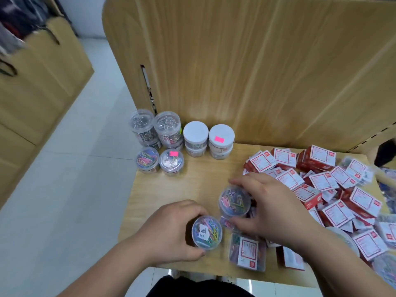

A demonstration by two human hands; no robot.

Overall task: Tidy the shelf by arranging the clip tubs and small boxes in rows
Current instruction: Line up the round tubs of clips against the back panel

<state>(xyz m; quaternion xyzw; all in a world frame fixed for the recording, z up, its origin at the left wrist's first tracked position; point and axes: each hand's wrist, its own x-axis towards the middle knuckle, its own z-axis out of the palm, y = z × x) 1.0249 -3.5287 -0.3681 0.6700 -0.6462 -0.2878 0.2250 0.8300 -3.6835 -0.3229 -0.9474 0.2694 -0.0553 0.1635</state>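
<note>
Shelf [167,189] w/ small boxes [321,189] heaped loose at right, prob. not yet sorted; clip tubs [171,136] in rows at back left, some stacked, likely where more go. Left hand [169,230], palm down, fingers curled round near tub [206,232] by front edge. Right hand [272,209] reaches in from the right, thumb + fingers gripping far tub [234,202], just beside.
</note>
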